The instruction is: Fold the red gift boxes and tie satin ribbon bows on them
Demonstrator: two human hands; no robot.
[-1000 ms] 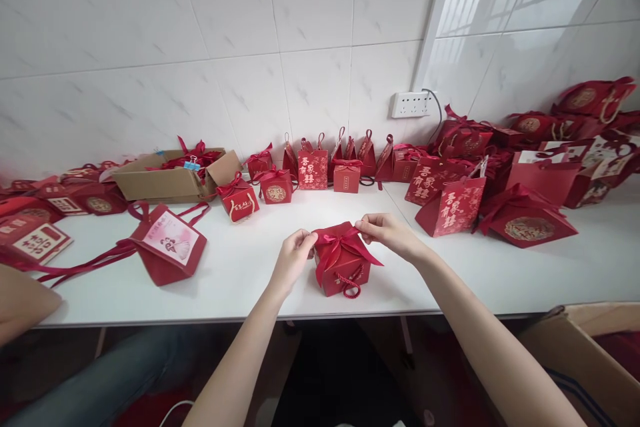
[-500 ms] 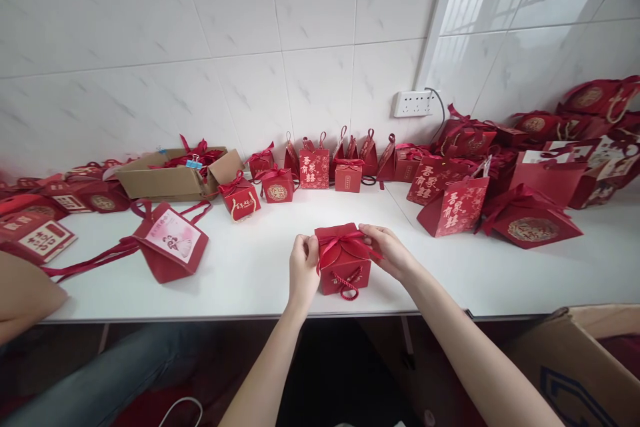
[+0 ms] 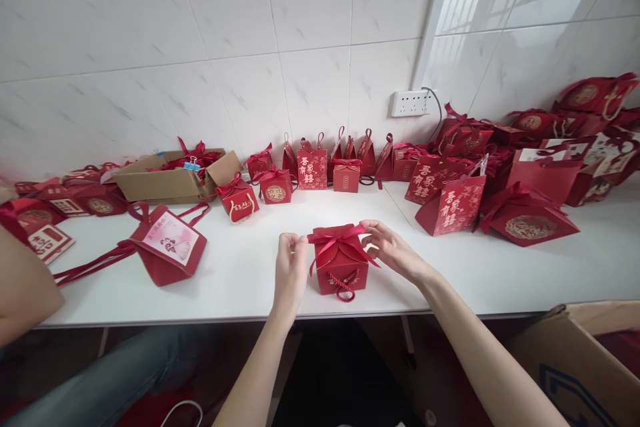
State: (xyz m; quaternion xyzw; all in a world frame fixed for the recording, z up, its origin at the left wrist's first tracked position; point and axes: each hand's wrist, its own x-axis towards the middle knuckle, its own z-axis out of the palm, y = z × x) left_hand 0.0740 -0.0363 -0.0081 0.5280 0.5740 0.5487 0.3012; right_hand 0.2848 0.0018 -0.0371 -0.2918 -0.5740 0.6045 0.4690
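Since half a second ago, the left hand (image 3: pixel 290 273) has drawn out from the red box (image 3: pixel 345 275), its fingers curled, thumb and forefinger at the left loop of the ribbon bow (image 3: pixel 338 236); white tabletop (image 3: pixel 245 267) separates it from the pink-card box (image 3: pixel 171 238). The red box stands upright between both hands, near the front edge. The right hand (image 3: pixel 393 252) has loosened, fingers partly spread, tips by the right loop; whether they grip it I cannot tell.
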